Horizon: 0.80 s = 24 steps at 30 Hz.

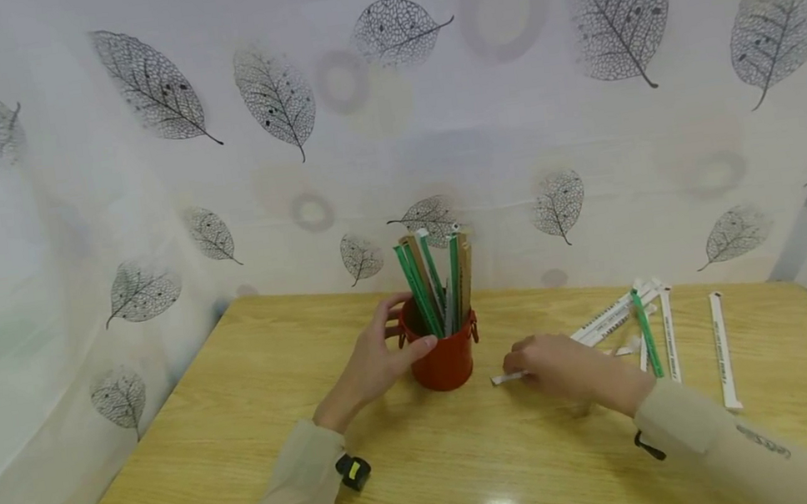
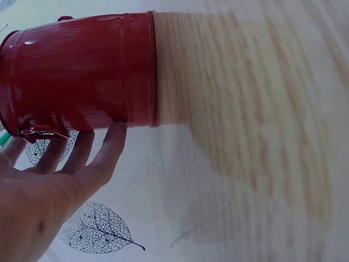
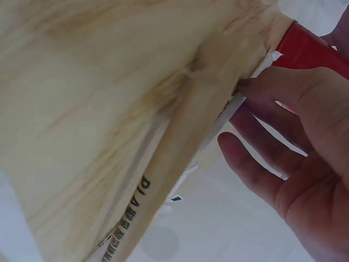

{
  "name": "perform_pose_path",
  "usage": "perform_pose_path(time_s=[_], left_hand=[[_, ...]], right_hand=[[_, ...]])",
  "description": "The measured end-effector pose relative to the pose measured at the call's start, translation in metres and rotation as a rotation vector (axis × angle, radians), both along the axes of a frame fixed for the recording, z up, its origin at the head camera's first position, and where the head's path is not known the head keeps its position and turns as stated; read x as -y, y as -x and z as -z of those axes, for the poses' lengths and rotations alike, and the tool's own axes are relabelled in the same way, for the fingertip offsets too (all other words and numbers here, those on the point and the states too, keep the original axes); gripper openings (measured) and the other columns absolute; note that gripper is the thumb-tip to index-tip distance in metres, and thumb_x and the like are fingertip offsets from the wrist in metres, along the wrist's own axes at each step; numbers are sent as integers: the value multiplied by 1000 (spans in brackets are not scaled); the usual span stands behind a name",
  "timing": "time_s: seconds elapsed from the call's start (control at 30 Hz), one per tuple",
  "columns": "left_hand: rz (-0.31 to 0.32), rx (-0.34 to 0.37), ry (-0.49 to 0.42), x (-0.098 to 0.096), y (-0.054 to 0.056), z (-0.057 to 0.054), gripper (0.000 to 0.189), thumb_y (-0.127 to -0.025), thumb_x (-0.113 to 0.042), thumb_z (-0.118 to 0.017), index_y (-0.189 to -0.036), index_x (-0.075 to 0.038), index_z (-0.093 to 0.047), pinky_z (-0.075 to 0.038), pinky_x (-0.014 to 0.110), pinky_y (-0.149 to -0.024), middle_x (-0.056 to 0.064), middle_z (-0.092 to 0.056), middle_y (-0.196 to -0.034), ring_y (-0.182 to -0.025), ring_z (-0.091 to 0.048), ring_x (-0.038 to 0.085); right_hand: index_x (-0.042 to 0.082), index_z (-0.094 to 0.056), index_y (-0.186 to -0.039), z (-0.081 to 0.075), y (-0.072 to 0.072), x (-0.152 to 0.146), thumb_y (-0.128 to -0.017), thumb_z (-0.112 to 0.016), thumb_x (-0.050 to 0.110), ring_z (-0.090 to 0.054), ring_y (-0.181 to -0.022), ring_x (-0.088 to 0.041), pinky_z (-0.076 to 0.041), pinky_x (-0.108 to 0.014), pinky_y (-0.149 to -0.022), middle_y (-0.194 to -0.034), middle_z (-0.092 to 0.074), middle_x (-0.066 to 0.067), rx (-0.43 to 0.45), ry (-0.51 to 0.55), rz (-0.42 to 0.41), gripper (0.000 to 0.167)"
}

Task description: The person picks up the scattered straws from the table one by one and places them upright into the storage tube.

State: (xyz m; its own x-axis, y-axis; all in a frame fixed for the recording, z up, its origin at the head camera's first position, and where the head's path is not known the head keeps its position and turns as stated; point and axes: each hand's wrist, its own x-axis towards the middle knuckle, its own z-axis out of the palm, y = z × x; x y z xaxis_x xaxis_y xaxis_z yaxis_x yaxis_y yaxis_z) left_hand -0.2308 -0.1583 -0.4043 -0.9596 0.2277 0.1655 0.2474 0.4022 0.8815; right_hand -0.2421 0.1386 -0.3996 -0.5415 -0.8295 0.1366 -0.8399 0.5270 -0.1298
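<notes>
A small red metal bucket [image 1: 443, 363] stands upright on the table, with several long thin stick packets [image 1: 453, 284] in green, brown and white leaning in it. My left hand [image 1: 375, 360] holds the bucket from its left side. The thumb lies over the front rim, and the other fingers reach round the side wall, touching it in the left wrist view. Right of the bucket, low over the table, my right hand [image 1: 565, 367] pinches a white stick packet [image 1: 507, 378] between thumb and forefinger. Its far end is hidden behind the hand in the head view.
Several white packets [image 1: 612, 319] lie in a loose pile beyond my right hand. A green packet [image 1: 648, 335] crosses them, and one white packet [image 1: 722, 351] lies apart at the far right. The wooden table [image 1: 292, 333] ends at a leaf-patterned cloth [image 1: 437, 155].
</notes>
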Motion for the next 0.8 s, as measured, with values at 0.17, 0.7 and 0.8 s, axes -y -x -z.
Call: perform_pose_path(time_s=[0.17,0.7,0.8], left_hand=[[3,-6,-3,0,0,0,69,-92,-41,-73,-152,-34,-38,-50,58,-106,8,-49,-152,-131,-56,36],[-7,-2,-2,0,-1,0,69,-92,-42,-73,-151,-38,-38,-50,59,-105,8,-50,-150,-131,-56,36],[-6,-3,-3,0,-1,1,69,-92,-42,-73,-151,-38,-38,-50,59,-106,8,-50,-150,-131,-55,36]], right_hand=[[9,-76,-99,2,-4,-4,-86,-78,1,-72,-83,-17,-61,-27,-73,-91,-75,-2,-6,30,-12,16],[1,-63,-135,-34,12,-32,-103,-62,17,-65,-73,-13,-53,-11,-66,-97,-70,-6,-357,575,-135,36],[0,-67,-130,-39,16,-40,-104,-59,21,-70,-80,-16,-57,-12,-74,-95,-71,-8,-392,724,-69,35]])
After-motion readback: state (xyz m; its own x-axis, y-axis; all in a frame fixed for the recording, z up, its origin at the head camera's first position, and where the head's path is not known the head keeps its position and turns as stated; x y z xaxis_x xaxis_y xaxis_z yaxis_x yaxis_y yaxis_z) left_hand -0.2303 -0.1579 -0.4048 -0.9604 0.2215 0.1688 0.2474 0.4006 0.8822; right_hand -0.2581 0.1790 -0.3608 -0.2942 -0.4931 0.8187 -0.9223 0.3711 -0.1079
